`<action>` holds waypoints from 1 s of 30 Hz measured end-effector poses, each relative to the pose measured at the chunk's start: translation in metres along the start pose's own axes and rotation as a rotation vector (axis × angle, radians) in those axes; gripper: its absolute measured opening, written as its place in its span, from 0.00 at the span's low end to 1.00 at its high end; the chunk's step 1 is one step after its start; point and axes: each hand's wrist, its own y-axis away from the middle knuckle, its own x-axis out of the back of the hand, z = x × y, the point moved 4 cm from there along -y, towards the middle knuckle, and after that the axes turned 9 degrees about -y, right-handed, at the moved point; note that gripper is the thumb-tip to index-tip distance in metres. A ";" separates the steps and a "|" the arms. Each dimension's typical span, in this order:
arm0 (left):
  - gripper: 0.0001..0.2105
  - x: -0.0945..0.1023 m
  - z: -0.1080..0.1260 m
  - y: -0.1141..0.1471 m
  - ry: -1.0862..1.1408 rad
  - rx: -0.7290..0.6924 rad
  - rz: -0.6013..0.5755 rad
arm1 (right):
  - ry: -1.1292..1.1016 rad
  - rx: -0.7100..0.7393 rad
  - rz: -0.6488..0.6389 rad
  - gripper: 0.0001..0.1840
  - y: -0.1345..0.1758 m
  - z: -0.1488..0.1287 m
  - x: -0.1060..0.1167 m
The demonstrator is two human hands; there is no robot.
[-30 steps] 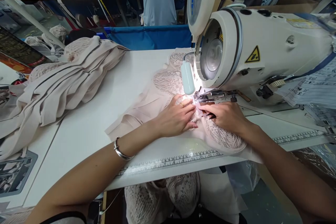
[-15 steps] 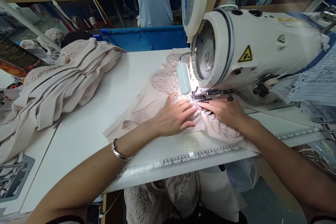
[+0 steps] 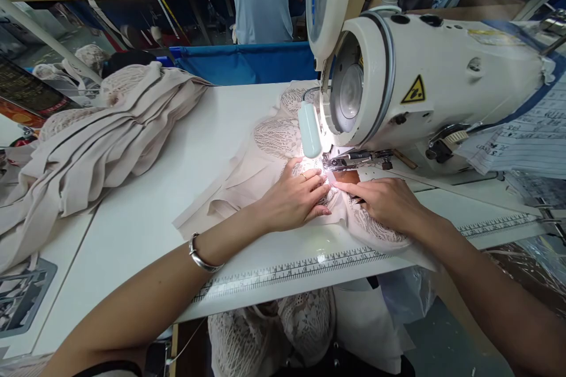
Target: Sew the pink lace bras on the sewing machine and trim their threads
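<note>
Beige lace fabric [image 3: 276, 136] lies spread under the head of a white sewing machine [image 3: 442, 79], with a lit needle area. My left hand [image 3: 296, 197] rests flat on the fabric, left of the presser foot [image 3: 328, 162], fingers stretched out. Just right of the foot, my right hand [image 3: 387, 203] has its index finger pointing at the seam. Its other fingers curl over the fabric's right-hand lace part [image 3: 375, 227]. A small dark object [image 3: 357, 200] shows beneath these fingers, mostly hidden, its kind unclear.
A pile of beige fabric pieces [image 3: 128, 123] lies on the left. A printed ruler [image 3: 292, 271] runs along the table's front edge. More lace pieces [image 3: 269, 333] sit on my lap. Handwritten papers [image 3: 526, 135] hang at right. A person in a blue shirt [image 3: 260, 0] sits ahead.
My right hand has drawn back slightly from the presser foot, toward me, uncovering a brown patch beside the foot. My left hand has barely moved.
</note>
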 end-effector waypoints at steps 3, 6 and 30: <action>0.26 0.001 -0.001 -0.001 -0.009 0.017 0.014 | -0.004 -0.026 -0.029 0.40 -0.007 0.003 0.000; 0.28 0.000 -0.002 -0.001 -0.007 0.023 0.018 | 0.004 -0.040 -0.034 0.40 -0.013 0.004 0.000; 0.27 -0.006 -0.010 -0.003 -0.026 0.103 0.007 | -0.063 0.014 0.130 0.29 -0.019 0.018 -0.009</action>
